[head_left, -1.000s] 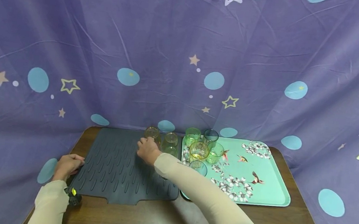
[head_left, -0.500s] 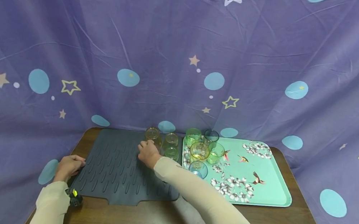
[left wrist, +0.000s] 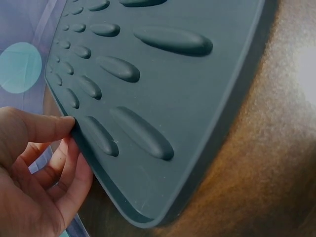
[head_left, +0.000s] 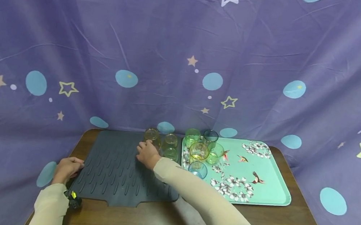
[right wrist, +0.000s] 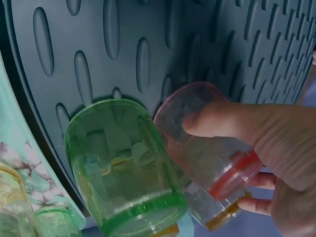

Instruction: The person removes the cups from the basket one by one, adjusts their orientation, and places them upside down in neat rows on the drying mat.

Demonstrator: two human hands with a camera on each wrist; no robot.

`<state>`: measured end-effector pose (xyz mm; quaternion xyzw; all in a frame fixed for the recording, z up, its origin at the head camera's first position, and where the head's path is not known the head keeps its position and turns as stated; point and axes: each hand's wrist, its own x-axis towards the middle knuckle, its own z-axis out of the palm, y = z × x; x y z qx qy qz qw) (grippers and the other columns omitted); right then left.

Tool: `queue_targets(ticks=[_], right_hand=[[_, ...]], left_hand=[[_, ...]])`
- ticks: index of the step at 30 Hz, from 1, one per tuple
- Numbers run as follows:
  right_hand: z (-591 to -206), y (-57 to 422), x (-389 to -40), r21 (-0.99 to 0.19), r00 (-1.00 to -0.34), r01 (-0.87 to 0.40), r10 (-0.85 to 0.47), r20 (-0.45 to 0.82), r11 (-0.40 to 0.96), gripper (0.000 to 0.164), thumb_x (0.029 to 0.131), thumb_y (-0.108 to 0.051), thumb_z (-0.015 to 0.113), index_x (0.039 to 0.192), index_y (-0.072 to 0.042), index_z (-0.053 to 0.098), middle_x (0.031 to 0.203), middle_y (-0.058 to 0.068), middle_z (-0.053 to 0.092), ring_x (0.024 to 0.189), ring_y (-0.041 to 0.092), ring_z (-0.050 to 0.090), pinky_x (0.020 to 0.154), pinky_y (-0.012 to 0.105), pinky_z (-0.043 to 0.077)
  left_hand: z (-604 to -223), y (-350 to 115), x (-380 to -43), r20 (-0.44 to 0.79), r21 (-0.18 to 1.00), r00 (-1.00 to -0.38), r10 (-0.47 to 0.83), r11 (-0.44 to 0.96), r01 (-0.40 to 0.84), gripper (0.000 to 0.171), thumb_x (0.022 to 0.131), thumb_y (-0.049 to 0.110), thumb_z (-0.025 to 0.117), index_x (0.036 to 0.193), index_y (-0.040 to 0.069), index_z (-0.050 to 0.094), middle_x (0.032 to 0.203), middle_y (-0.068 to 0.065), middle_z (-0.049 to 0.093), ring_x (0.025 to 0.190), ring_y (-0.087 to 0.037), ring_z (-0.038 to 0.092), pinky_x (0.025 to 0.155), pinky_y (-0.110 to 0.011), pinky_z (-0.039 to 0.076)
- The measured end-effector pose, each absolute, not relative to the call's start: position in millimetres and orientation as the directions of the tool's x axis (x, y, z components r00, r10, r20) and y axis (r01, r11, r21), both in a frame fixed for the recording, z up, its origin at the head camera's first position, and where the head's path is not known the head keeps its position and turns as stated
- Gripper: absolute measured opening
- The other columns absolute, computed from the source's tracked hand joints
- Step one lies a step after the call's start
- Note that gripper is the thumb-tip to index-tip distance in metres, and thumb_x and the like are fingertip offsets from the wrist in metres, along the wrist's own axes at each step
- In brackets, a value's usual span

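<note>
My left hand (head_left: 67,169) pinches the left edge of a dark grey drying mat (left wrist: 197,89) between thumb and fingers. Over the mat's right part, my right hand (right wrist: 291,158) grips a pink glass (right wrist: 197,160), which stands upside down with its rim on the mat; in the head view the hand hides it. Beside it stands an upturned green glass (right wrist: 123,163). Two amber-tinted glasses, a left one (head_left: 152,134) and a right one (head_left: 171,140), stand upside down behind them at the mat's back edge.
Right of the mat lies a mint tray (head_left: 271,183) with flowers and birds. On its left side several upright glasses cluster, among them a yellow glass (head_left: 199,152) and a blue glass (head_left: 198,169). A purple curtain (head_left: 173,54) hangs behind the wooden table (head_left: 118,218).
My right hand has drawn slightly toward me, and more of the green glass shows beside the sleeve. The left hand keeps its place at the mat's edge.
</note>
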<state>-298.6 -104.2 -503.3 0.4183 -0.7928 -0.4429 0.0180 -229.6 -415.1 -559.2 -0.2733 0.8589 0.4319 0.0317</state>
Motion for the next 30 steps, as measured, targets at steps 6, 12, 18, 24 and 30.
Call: queue_targets(ticks=[6,12,18,24,30], right_hand=[[-484.8,-94.1,-301.9,0.598,-0.613,-0.725,-0.717,-0.333,0.342,0.057,0.099,-0.049,0.060,0.152,-0.045,0.039,0.155,-0.006,0.041,0.141,0.017,0.035,0.116,0.037,0.038],[-446.7,-61.4,-310.8,0.111,-0.554,-0.831,-0.791,-0.262,0.545,0.083,0.081,-0.043,0.085,0.152,-0.038,0.042,0.153,0.000,0.041,0.137,0.021,0.037,0.113,0.041,0.040],[-411.2,-8.3,-319.2,-0.313,-0.553,-0.773,-0.828,-0.097,0.552,0.075,0.082,-0.037,0.085,0.148,-0.029,0.049,0.150,0.006,0.044,0.131,0.025,0.042,0.103,0.043,0.047],[-398.4,51.6,-312.0,-0.524,-0.559,-0.732,-0.824,0.096,0.435,0.079,0.081,-0.032,0.086,0.150,-0.020,0.048,0.144,0.006,0.050,0.128,0.025,0.044,0.106,0.049,0.043],[-413.4,108.8,-296.6,-0.686,-0.644,-0.637,-0.732,0.222,0.352,0.077,0.081,-0.023,0.086,0.148,-0.014,0.048,0.141,0.007,0.054,0.127,0.025,0.052,0.106,0.048,0.047]], left_hand=[[-559.4,-415.6,-227.9,-0.286,0.733,-0.856,-0.430,0.477,-0.485,0.029,0.089,0.004,0.063,0.115,-0.011,0.066,0.124,-0.034,0.060,0.103,-0.040,0.064,0.074,-0.043,0.062],[-558.0,-415.4,-227.5,-0.284,0.740,-0.865,-0.414,0.479,-0.472,0.031,0.089,0.005,0.064,0.115,-0.011,0.066,0.125,-0.034,0.060,0.103,-0.038,0.064,0.075,-0.043,0.062],[-557.5,-416.1,-229.0,-0.272,0.748,-0.871,-0.409,0.480,-0.459,0.027,0.089,0.004,0.065,0.111,-0.012,0.067,0.115,-0.031,0.065,0.093,-0.029,0.065,0.071,-0.041,0.061],[-558.0,-417.3,-230.3,-0.265,0.758,-0.866,-0.424,0.464,-0.459,0.026,0.088,0.002,0.065,0.109,-0.012,0.068,0.102,-0.023,0.070,0.083,-0.020,0.064,0.067,-0.039,0.060],[-559.3,-417.3,-231.6,-0.271,0.755,-0.868,-0.416,0.468,-0.460,0.029,0.087,0.002,0.065,0.111,-0.014,0.066,0.109,-0.029,0.067,0.088,-0.025,0.065,0.068,-0.041,0.061]])
